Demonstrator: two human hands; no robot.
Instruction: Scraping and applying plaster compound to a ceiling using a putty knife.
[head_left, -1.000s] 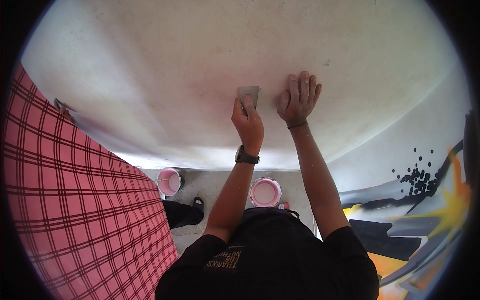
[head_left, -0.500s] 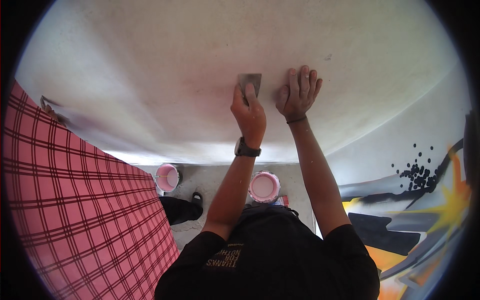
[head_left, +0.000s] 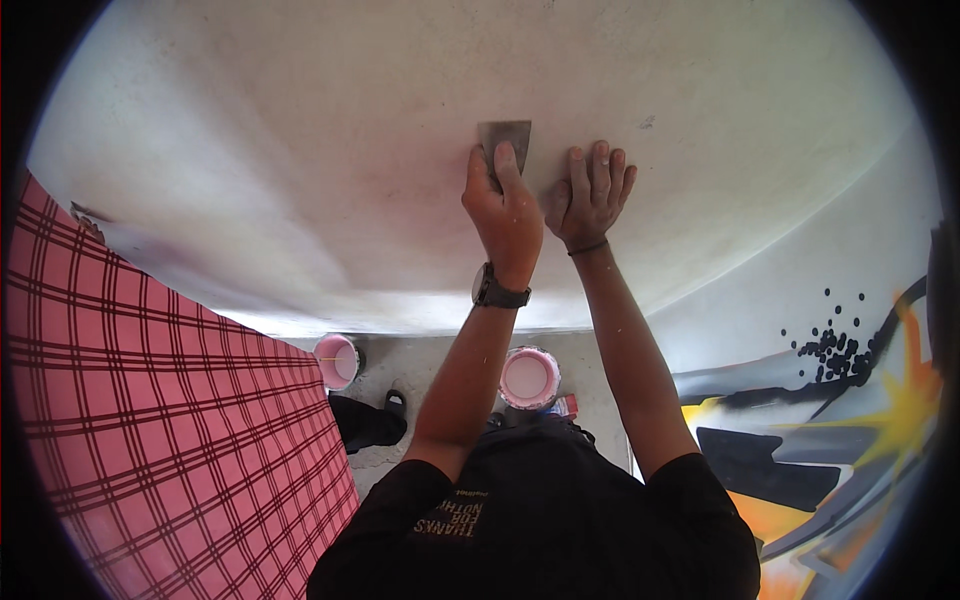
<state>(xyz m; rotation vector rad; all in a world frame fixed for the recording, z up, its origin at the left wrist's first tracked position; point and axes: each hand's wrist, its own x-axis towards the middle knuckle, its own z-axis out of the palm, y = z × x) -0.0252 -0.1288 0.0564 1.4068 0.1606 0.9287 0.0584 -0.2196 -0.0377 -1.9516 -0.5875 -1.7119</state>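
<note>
- Flat grey pad (head_left: 517,132): against the pale wall (head_left: 300,120), gripped in my left hand (head_left: 505,212);
- my right hand (head_left: 592,200): spread out, resting on the wall;
- pink-stained bucket (head_left: 530,351): near the wall's foot.

A broad, pale wall (head_left: 330,120) fills the upper view, off-white with cloudy grey and faintly pinkish patches and a small dark scuff mark (head_left: 646,122), its lower part catching a bright band of light (head_left: 400,310) while shading falls softer above. On the right it meets a side wall (head_left: 715,335) painted with grey sweeps, scattered black spots (head_left: 840,355), an angular black shape (head_left: 765,468) and a yellow-orange starburst (head_left: 890,420). Below runs a strip of grey, concrete-looking floor (head_left: 425,360), rough and blotchy.
</note>
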